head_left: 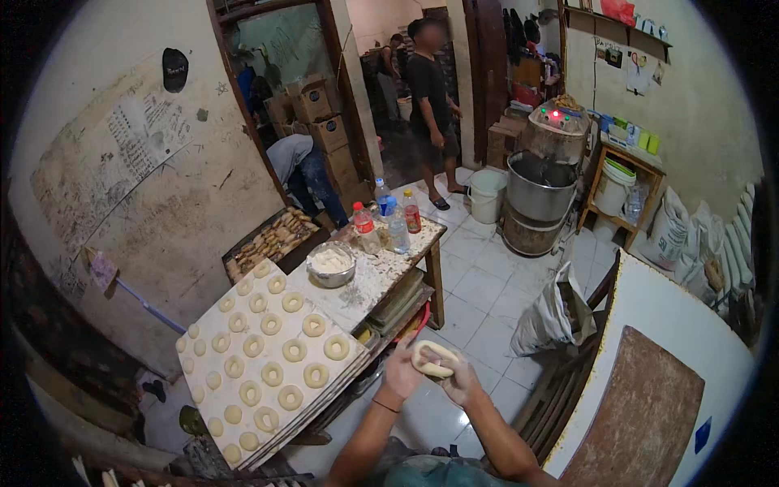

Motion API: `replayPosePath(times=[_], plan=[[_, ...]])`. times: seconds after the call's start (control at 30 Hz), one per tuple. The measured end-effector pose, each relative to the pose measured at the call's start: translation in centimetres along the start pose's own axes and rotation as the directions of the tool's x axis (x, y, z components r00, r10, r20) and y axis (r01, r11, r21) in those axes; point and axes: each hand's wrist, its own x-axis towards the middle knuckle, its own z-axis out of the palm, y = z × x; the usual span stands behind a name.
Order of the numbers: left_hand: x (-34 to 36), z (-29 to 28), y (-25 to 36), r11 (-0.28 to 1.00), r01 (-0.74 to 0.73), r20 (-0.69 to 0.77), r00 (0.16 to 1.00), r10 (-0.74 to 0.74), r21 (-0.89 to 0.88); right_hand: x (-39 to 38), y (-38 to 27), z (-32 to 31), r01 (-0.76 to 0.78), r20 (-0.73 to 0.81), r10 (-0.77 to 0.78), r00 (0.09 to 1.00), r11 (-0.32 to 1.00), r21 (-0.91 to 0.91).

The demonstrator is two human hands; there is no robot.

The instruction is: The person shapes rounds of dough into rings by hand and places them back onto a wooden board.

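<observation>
Both hands meet in the lower centre of the frame, closed on a single ring of pale dough (433,358). The left hand (402,372) grips the ring's left side with fingers curled around it; the right hand (461,380) clasps its right side the same way. The ring is held in the air above the white tiled floor (479,292), clear of any surface.

Just left of the hands, in the lower left of the frame, a white board (213,341) carries rows of shaped dough rings (294,350), laid apart from one another. The board rests on a flour-dusted wooden table (432,243). Above the board on the same table stands a metal bowl (331,264) with white contents, and beyond it a group of plastic bottles (388,213) near the table's far end. A dark tray of browned pastries (272,238) lies beside the wall at centre left.

Right of centre, a large metal mixer drum (539,195) stands on the floor with a white bucket (487,195) beside it. A standing person (428,89) is at upper centre; another person (302,166) bends over left of them.
</observation>
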Motion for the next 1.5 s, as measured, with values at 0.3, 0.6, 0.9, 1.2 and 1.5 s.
replayPosePath(times=[0.3,0.6,0.9,1.2,1.5], plan=[[-0.9,1.3,4.9,0.919,0.254,0.119,0.966,-0.227,-0.303,-0.8,-2.1,0.0,-0.349,0.462,0.199,0.864,0.898,0.267],[-5.4,-1.4,14.7,0.981,-0.15,-0.348,0.932,0.1,-0.121,4.7,6.1,11.9,-0.179,0.231,0.109,0.967,0.934,0.309],[-15.0,-15.1,28.7,0.966,-0.259,-0.379,0.892,0.247,0.019,17.6,21.5,25.4,-0.597,0.267,0.63,0.73,0.777,-0.201],[-21.2,-40.3,54.4,0.388,-0.037,-0.334,0.44,0.833,0.921,36.5,43.5,43.2,-0.558,0.21,0.813,0.543,0.536,-0.634],[-23.0,-31.9,55.3,0.124,0.316,-0.234,0.34,0.911,0.941,28.0,38.3,37.2,0.39,0.494,0.528,0.691,0.305,-0.869]])
